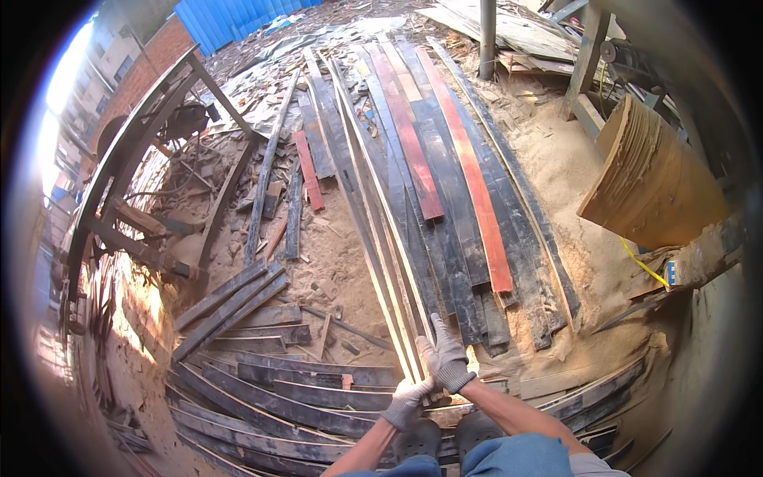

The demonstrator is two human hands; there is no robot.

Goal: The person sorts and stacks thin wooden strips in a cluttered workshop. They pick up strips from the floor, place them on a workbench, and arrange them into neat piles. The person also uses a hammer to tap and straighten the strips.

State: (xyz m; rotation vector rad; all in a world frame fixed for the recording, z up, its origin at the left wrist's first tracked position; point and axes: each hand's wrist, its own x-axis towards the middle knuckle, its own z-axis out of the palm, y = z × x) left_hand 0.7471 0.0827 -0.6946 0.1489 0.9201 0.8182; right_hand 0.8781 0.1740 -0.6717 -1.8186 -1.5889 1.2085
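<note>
Grey work gloves cover both my hands at the lower middle. A bundle of long, narrow wood strips (pixel 404 318) with pale edges and dark faces runs from them toward the far end. My left hand (pixel 408 403) is closed round the near ends of the strips. Just above and to its right, my right hand (pixel 447 362) grips the bundle from the right side, one finger lying along it. Beside the strips lie long black planks (pixel 449 171) and red-painted boards (pixel 470 179). The undersides of the strips inside my gloves are hidden.
Black boards (pixel 318 393) lie crosswise around my shoes (pixel 477 429). A metal frame (pixel 99 187) stands at the left, and curved layered wood sheets (pixel 656 171) at the right. A post (pixel 487 40) rises at the back. Sawdust and wood scraps cover the ground.
</note>
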